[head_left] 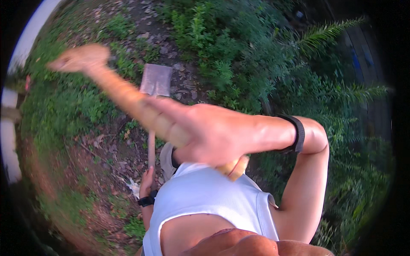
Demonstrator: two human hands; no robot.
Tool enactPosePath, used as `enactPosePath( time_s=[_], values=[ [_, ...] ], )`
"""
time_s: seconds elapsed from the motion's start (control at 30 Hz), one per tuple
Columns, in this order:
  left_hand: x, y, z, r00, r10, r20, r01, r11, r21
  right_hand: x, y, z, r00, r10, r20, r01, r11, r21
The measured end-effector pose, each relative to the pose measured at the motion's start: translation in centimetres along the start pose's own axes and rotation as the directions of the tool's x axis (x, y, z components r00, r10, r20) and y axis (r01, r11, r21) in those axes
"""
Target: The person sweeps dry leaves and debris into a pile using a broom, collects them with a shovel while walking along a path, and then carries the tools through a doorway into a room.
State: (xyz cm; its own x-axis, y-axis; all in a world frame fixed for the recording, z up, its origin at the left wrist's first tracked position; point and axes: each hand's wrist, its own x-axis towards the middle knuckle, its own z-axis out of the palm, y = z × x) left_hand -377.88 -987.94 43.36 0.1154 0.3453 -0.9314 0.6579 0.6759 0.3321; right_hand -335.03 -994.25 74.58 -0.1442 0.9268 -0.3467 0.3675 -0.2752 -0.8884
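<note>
My right hand crosses in front of my body, its fingers wrapped round a tan, ridged stick that looks like bamboo. Toward the upper left the stick ends in a thick, bent, knobby head, blurred by motion. Its short butt end sticks out below my palm. Lower down at my left side, my left hand is closed on the wooden shaft of a shovel. The shovel's flat, square, rusty blade points away from me over the ground. Part of the shaft is hidden behind the stick and my right hand.
Dense green bushes rise ahead and to the right. Dark soil with dry leaves and low weeds lies to the left. A pale wall or post stands at the far left; dark boards show at the far right.
</note>
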Motion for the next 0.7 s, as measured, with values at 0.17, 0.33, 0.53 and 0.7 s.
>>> enactPosePath(
  time_s=[0.17,0.33,0.53,0.7],
  values=[
    [3.6,13.7,-0.3,0.999,-0.003,0.051,0.000,0.999,0.054,10.6,-3.7,-6.5,0.938,-0.308,-0.160,0.311,0.950,-0.005],
    [9.8,26.4,1.1,0.997,-0.004,0.072,0.000,0.998,0.059,20.7,-1.7,-15.3,0.809,-0.513,-0.288,0.501,0.857,-0.119],
    [17.0,44.0,2.0,0.996,-0.001,0.085,-0.003,0.999,0.038,32.7,0.6,-30.2,0.831,-0.498,-0.247,0.470,0.867,-0.165],
    [21.3,59.0,0.2,0.997,0.020,0.071,-0.019,1.000,-0.009,43.0,0.0,-42.9,0.860,-0.478,-0.177,0.437,0.871,-0.225]
  ],
)
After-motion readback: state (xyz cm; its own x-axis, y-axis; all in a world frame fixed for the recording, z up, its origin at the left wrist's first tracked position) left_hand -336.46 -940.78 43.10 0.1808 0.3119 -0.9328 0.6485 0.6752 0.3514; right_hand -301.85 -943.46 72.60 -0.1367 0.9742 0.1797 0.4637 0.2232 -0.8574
